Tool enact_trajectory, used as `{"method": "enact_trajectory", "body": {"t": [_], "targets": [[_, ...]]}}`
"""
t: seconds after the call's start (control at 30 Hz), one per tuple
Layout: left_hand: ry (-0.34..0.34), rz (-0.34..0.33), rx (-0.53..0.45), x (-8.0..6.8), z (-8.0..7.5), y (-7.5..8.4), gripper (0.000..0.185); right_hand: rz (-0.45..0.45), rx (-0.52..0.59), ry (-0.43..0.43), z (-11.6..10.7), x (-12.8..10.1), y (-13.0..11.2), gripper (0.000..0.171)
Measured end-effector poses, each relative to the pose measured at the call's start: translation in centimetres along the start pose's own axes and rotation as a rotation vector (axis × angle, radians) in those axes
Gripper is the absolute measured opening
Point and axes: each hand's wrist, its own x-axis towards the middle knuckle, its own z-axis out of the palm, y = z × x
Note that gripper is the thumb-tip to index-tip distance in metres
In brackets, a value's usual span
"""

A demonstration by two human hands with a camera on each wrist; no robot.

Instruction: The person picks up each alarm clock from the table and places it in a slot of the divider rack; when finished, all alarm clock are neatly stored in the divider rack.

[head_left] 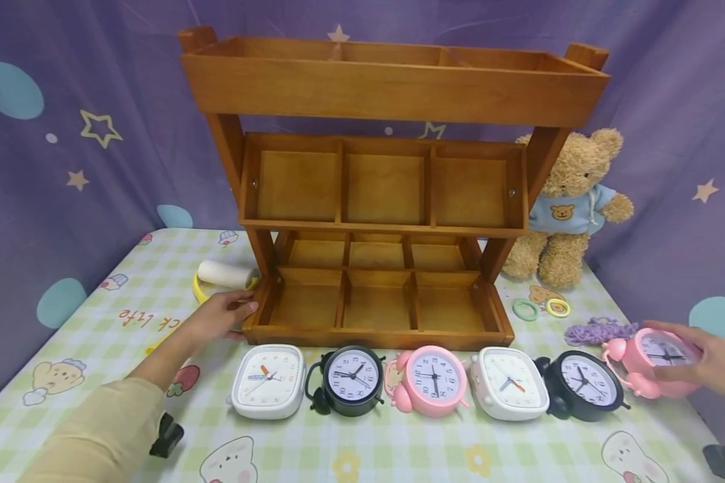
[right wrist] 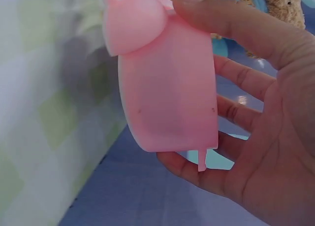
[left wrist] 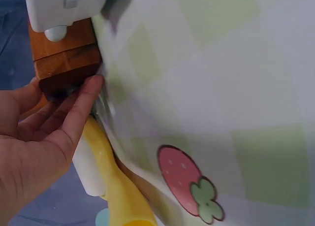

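A three-tier wooden rack (head_left: 393,87) with empty compartments stands at the middle of the table. My left hand (head_left: 232,312) rests with straight fingers against the bottom tray's front left corner (left wrist: 64,53); the left hand (left wrist: 54,127) shows the same in the wrist view. At the far right, my right hand (head_left: 670,354) grips a pink twin-bell alarm clock (head_left: 655,355), thumb on top and fingers underneath. Its pink back (right wrist: 167,88) fills the right wrist view, held by the right hand (right wrist: 256,113). In front of the rack lie a white clock (head_left: 268,381), a black clock (head_left: 351,379) and a pink clock (head_left: 431,379).
Another white clock (head_left: 510,384) and black clock (head_left: 583,384) continue the row. A teddy bear (head_left: 570,208) sits at the back right, with two small rings (head_left: 525,309) and purple yarn (head_left: 598,330) near it. A white roll (head_left: 225,274) lies on a yellow ring (head_left: 201,290) left of the rack.
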Motion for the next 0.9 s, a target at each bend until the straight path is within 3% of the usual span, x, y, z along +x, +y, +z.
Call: {"method": "enact_trajectory", "body": {"t": [0.33,0.6,0.9], "targets": [[-0.027,-0.041,-0.001,0.5,-0.2,0.6,0.053,0.065,-0.072,0.028,-1.7,1.0,-2.7,0.068],[-0.051,-0.052,-0.010,0.4,-0.4,0.7,0.054,0.123,-0.194,-0.010,-2.0,2.1,-6.9,0.089],[-0.074,-0.059,0.004,0.5,-0.1,0.6,0.057,0.013,-0.204,-0.005,-1.4,3.3,-10.8,0.084]]}}
